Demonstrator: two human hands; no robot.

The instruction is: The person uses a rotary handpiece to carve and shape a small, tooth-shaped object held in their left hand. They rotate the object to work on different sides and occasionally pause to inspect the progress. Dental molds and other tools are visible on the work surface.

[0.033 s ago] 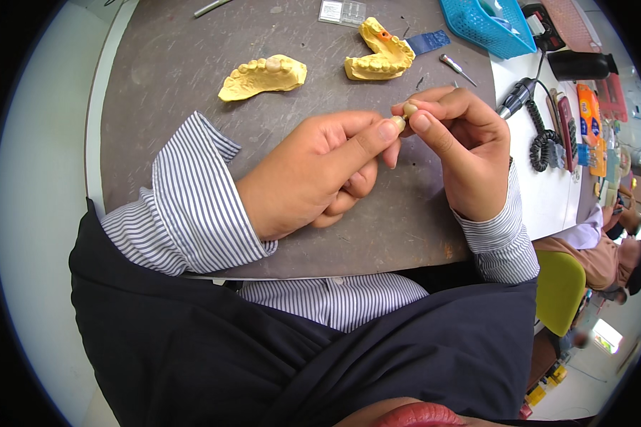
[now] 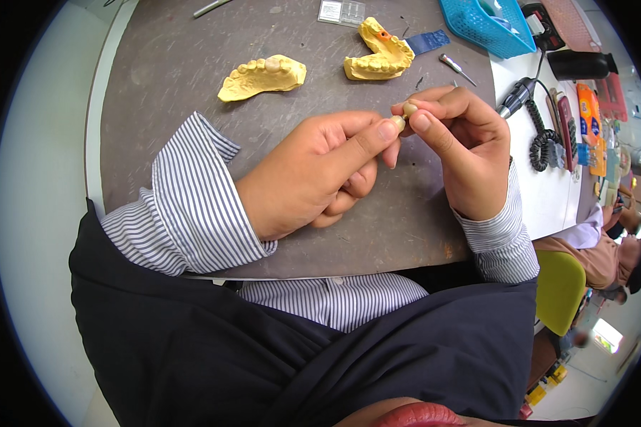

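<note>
Above the table's middle, my hands meet at the fingertips. Between the thumb and fingers of my left hand (image 2: 317, 164) is a small pale yellow piece (image 2: 399, 123); its exact kind is mostly hidden by the fingers. My right hand (image 2: 471, 139) pinches a small tooth-coloured dental crown (image 2: 410, 109), close against the yellow piece. Beyond my left hand lies a yellow plaster dental cast (image 2: 263, 78) with one paler tooth in its row. A second, U-shaped yellow cast (image 2: 381, 57) with a reddish spot stands farther off, ahead of my right hand.
A small screwdriver (image 2: 457, 70) and a blue strip (image 2: 429, 42) lie near the U-shaped cast. At the far edge is a clear plastic case (image 2: 342, 12). A blue basket (image 2: 491, 35) and a corded handpiece (image 2: 518, 96) stand right. Another person (image 2: 605, 260) sits beyond.
</note>
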